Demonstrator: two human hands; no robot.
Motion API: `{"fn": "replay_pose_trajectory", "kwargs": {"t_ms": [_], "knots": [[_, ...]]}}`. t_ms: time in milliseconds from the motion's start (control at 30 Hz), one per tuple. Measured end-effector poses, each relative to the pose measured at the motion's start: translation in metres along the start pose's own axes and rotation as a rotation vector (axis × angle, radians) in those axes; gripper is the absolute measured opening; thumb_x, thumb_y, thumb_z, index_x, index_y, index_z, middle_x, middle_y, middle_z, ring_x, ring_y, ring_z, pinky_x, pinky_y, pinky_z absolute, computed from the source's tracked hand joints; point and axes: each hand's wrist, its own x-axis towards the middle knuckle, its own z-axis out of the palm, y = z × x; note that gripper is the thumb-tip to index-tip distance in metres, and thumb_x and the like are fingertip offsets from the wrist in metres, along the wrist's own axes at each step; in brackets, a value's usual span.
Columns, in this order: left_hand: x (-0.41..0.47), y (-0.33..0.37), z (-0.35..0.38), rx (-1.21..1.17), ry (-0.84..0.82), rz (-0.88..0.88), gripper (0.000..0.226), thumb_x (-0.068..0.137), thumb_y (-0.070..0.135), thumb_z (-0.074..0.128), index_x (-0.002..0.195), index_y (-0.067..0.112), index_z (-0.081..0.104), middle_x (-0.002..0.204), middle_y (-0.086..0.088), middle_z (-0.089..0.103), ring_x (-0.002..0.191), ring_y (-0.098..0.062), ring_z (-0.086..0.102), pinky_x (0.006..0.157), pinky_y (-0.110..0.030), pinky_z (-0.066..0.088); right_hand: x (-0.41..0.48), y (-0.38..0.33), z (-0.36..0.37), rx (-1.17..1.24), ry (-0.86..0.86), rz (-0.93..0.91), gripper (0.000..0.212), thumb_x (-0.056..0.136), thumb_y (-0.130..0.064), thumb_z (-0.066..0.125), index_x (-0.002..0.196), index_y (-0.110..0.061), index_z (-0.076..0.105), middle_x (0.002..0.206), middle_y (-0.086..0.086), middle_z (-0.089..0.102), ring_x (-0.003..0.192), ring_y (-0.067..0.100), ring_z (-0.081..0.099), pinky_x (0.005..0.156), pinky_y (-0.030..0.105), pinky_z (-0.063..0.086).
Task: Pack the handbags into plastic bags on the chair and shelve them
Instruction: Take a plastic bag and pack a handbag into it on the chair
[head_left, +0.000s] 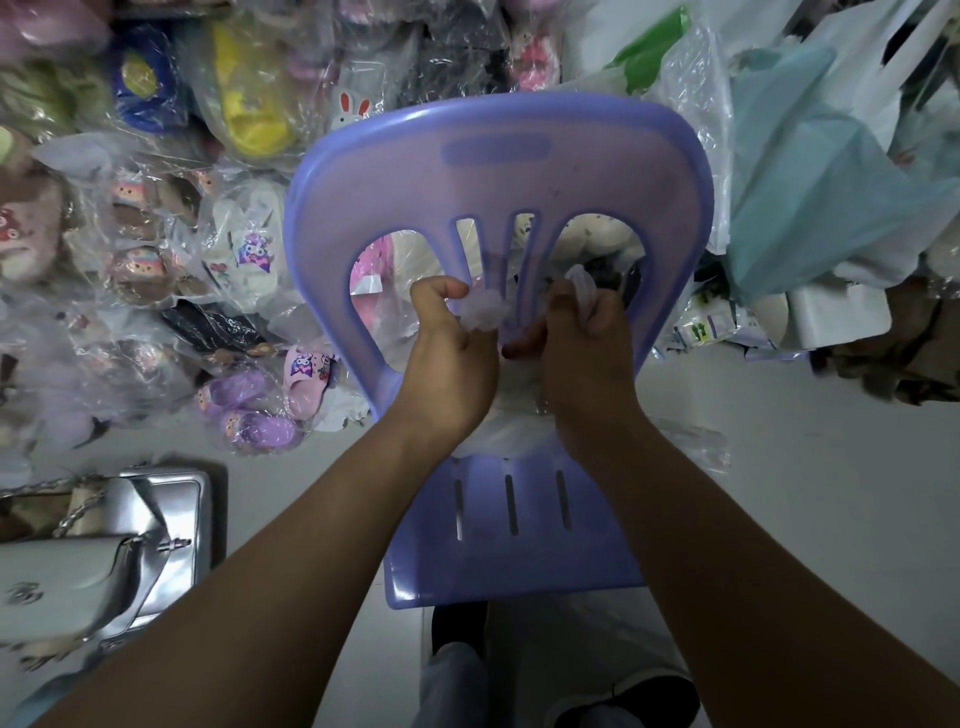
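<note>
On the seat of the purple chair (493, 171), the left hand (447, 348) and right hand (584, 343) each pinch a twisted end of the plastic bag (480, 314), seemingly knotting it; next, cinch and shelve it, with the silver handbags (130, 540) waiting on the floor.

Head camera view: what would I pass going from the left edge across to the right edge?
silver handbag → left hand → right hand → teal bag. Both hands grip the clear plastic bag on the purple chair.
</note>
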Motion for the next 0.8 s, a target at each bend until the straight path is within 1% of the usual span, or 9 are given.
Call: {"fn": "replay_pose_trajectory", "kwargs": {"t_ms": [133, 200, 267, 367, 433, 500, 567, 667, 800], "knots": [[0.007, 0.002, 0.003, -0.067, 0.075, -0.179, 0.021, 0.094, 0.014, 0.055, 0.099, 0.016, 0.035, 0.080, -0.007, 0.048, 0.064, -0.011, 0.047, 0.063, -0.031, 0.043, 0.009, 0.001, 0.003, 0.101, -0.082, 0.189, 0.022, 0.092, -0.030, 0.056, 0.094, -0.011, 0.046, 0.069, 0.010, 0.044, 0.050, 0.014, 0.044, 0.047, 0.022, 0.039], [0.008, 0.005, 0.003, -0.108, 0.121, -0.288, 0.019, 0.092, 0.016, 0.055, 0.098, 0.011, 0.038, 0.081, -0.012, 0.048, 0.063, -0.020, 0.046, 0.052, -0.023, 0.042, 0.010, -0.001, 0.002, 0.053, -0.213, 0.249, 0.029, 0.072, -0.033, 0.054, 0.089, -0.011, 0.048, 0.063, 0.002, 0.046, 0.052, 0.013, 0.044, 0.049, 0.021, 0.037], [0.008, 0.006, 0.003, -0.064, 0.118, -0.221, 0.017, 0.091, 0.014, 0.055, 0.088, 0.012, 0.038, 0.077, -0.010, 0.048, 0.061, -0.018, 0.045, 0.049, -0.023, 0.039, 0.006, -0.002, -0.001, -0.111, -0.302, 0.197, 0.034, 0.064, -0.036, 0.055, 0.089, -0.014, 0.056, 0.070, -0.006, 0.057, 0.061, 0.009, 0.053, 0.057, 0.024, 0.041], [0.002, 0.002, 0.006, 0.141, 0.073, -0.055, 0.023, 0.092, 0.005, 0.053, 0.082, 0.023, 0.043, 0.075, 0.004, 0.051, 0.063, -0.005, 0.046, 0.054, -0.010, 0.039, 0.002, -0.001, -0.004, -0.196, -0.424, 0.038, 0.043, 0.072, -0.043, 0.065, 0.100, -0.011, 0.067, 0.085, -0.006, 0.067, 0.075, 0.004, 0.061, 0.071, 0.024, 0.046], [-0.004, -0.002, 0.005, 0.240, -0.007, 0.081, 0.028, 0.097, 0.007, 0.046, 0.078, 0.026, 0.051, 0.074, 0.007, 0.048, 0.069, -0.004, 0.045, 0.065, -0.012, 0.039, 0.001, 0.000, -0.005, -0.239, -0.504, -0.007, 0.047, 0.080, -0.050, 0.069, 0.110, -0.014, 0.069, 0.102, -0.006, 0.074, 0.091, 0.002, 0.068, 0.081, 0.023, 0.050], [-0.010, -0.002, 0.002, 0.006, 0.077, 0.068, 0.037, 0.103, 0.015, 0.033, 0.070, 0.021, 0.049, 0.072, 0.001, 0.039, 0.073, -0.006, 0.041, 0.070, -0.022, 0.035, 0.001, -0.004, -0.005, -0.353, -0.523, -0.001, 0.046, 0.087, -0.056, 0.068, 0.110, -0.017, 0.070, 0.105, -0.002, 0.074, 0.097, 0.007, 0.069, 0.085, 0.028, 0.054], [-0.015, -0.008, 0.002, -0.087, 0.098, 0.066, 0.030, 0.106, 0.020, 0.029, 0.081, 0.018, 0.045, 0.078, -0.003, 0.039, 0.080, -0.009, 0.044, 0.076, -0.024, 0.037, 0.002, -0.008, -0.003, -0.454, -0.502, 0.024, 0.048, 0.091, -0.060, 0.059, 0.100, -0.014, 0.071, 0.098, -0.001, 0.073, 0.090, 0.009, 0.068, 0.080, 0.027, 0.052], [-0.017, -0.011, 0.002, 0.150, 0.010, 0.294, 0.008, 0.094, 0.009, 0.055, 0.092, 0.012, 0.048, 0.079, -0.008, 0.055, 0.074, -0.015, 0.054, 0.069, -0.026, 0.045, 0.003, -0.013, 0.002, -0.456, -0.419, 0.068, 0.052, 0.101, -0.055, 0.043, 0.083, -0.012, 0.067, 0.092, 0.009, 0.073, 0.085, 0.017, 0.067, 0.078, 0.029, 0.048], [-0.022, -0.017, -0.008, 0.006, -0.140, 0.235, 0.048, 0.086, -0.013, 0.064, 0.108, 0.016, 0.032, 0.091, -0.025, 0.061, 0.073, -0.034, 0.061, 0.062, -0.028, 0.048, 0.009, -0.006, 0.001, -0.273, -0.244, 0.143, 0.048, 0.108, -0.039, 0.036, 0.081, -0.017, 0.071, 0.089, 0.008, 0.073, 0.083, 0.017, 0.069, 0.076, 0.026, 0.052]]}}
